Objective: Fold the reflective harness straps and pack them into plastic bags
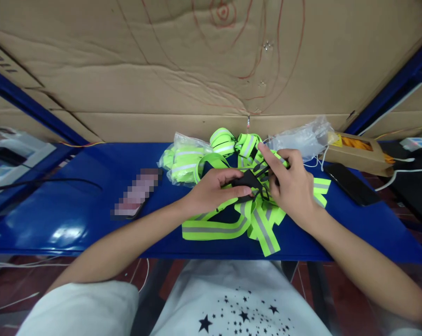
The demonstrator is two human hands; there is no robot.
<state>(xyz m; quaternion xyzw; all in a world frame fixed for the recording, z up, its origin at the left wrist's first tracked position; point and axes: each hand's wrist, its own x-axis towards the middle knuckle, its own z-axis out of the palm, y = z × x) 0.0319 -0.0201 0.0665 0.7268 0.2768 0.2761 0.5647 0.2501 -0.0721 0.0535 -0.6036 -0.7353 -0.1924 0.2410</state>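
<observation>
A tangle of neon yellow-green straps with grey reflective stripes (214, 229) lies on the blue table, spreading under and around both hands. My left hand (214, 189) pinches a flat black piece (250, 181) between thumb and fingers. To its right, my right hand (293, 186) has its fingers bent around thin black straps, with the index finger reaching up and left; exactly what it grips is partly hidden. Rolled straps (223, 141) sit behind the hands, beside a clear plastic bag of more green straps (184, 161).
A phone with a blurred screen (137, 193) lies left on the blue table (74, 200). At right are a black phone (352, 183), an open cardboard box (357, 151), a clear plastic bag (301, 140) and white cables. Cardboard (127, 84) stands behind.
</observation>
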